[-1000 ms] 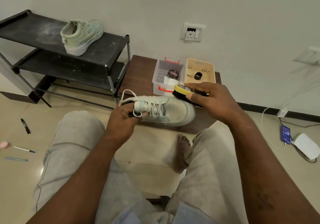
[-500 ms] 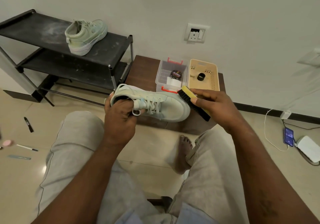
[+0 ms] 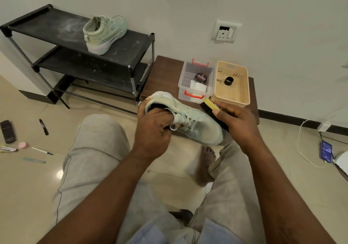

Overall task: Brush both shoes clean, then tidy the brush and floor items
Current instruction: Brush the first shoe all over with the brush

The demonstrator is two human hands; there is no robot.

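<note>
My left hand (image 3: 153, 128) grips a pale green sneaker (image 3: 199, 125) by its opening, toe tilted down to the right, above my knees. My right hand (image 3: 239, 125) holds a yellow-backed black brush (image 3: 211, 105) with its bristles against the shoe's far side near the toe. The second pale green sneaker (image 3: 104, 33) stands on the top shelf of the black shoe rack (image 3: 139, 42). Loose items lie on the floor at the left: a black marker (image 3: 43, 127), a white pen (image 3: 42, 150), a pink round thing (image 3: 23, 145), a pale blue stick (image 3: 34, 160) and a dark remote (image 3: 8, 131).
A low brown table (image 3: 163, 74) against the wall carries a clear box (image 3: 195, 81) with a polish tin (image 3: 201, 77) and a beige basket (image 3: 232, 83) with a black ring. A phone (image 3: 325, 151) on a white cable lies on the floor at the right. My bare foot (image 3: 204, 165) rests below the shoe.
The shoe has tipped so its toe points down and right, heel raised. The brush has slid from the toe's top to the shoe's far side.
</note>
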